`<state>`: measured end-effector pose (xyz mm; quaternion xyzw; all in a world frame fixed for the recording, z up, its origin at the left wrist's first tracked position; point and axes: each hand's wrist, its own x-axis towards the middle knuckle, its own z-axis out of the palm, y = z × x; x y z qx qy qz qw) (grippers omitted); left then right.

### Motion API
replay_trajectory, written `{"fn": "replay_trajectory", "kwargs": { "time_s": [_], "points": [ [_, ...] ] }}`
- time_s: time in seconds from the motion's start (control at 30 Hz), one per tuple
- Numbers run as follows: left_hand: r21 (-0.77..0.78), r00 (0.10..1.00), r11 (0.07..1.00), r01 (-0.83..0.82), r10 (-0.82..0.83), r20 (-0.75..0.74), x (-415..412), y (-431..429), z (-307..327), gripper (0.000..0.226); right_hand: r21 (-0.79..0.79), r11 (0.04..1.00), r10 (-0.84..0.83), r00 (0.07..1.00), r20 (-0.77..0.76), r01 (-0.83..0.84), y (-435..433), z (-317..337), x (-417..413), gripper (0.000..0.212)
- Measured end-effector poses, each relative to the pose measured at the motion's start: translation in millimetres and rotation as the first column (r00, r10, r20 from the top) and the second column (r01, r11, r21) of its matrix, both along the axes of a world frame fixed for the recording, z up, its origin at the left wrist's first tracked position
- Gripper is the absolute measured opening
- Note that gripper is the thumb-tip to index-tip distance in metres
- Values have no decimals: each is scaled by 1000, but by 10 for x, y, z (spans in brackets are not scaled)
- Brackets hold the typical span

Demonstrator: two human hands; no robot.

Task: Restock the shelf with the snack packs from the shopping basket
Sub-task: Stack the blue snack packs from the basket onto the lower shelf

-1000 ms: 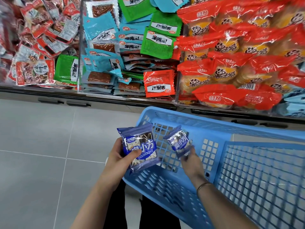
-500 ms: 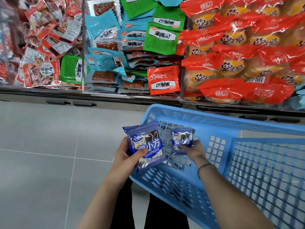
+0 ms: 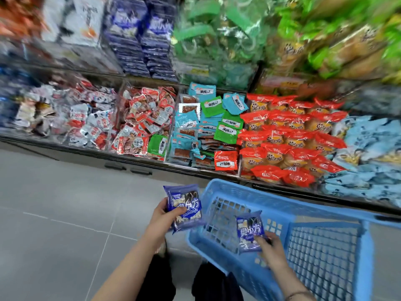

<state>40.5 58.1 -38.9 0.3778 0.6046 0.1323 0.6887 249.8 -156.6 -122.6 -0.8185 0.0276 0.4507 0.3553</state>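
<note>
- Left hand [image 3: 167,216]: fingers curled, thumb clamping a dark-blue plastic snack pack [image 3: 185,207], just left of the light-blue plastic shopping basket [image 3: 325,216].
- Right hand [image 3: 270,246]: fingertips pinching a second dark-blue snack pack [image 3: 249,232], inside the basket.

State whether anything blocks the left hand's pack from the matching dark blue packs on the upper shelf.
Nothing visible. The left hand holds the snack pack beside the basket; only open air lies toward the blurred dark blue stack.
</note>
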Motion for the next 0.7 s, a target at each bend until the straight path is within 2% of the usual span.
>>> {"fn": "replay_trajectory", "kwargs": {
  "time_s": [0.23,0.47,0.7],
  "points": [
    [41,996,998,-39,36,85,-484,596,556,30,206,967,-146,988,-40,151,757,856,-303,10],
    [150,983,988,22,-49,177,-1102,1875,883,32,371,866,-316,941,-118,337,2057,1340,-997,11],
    [249,962,964,94,-152,224,-1213,2940,1192,29,534,756,-325,925,-196,378,3233,1838,-1444,15]
  ]
}}
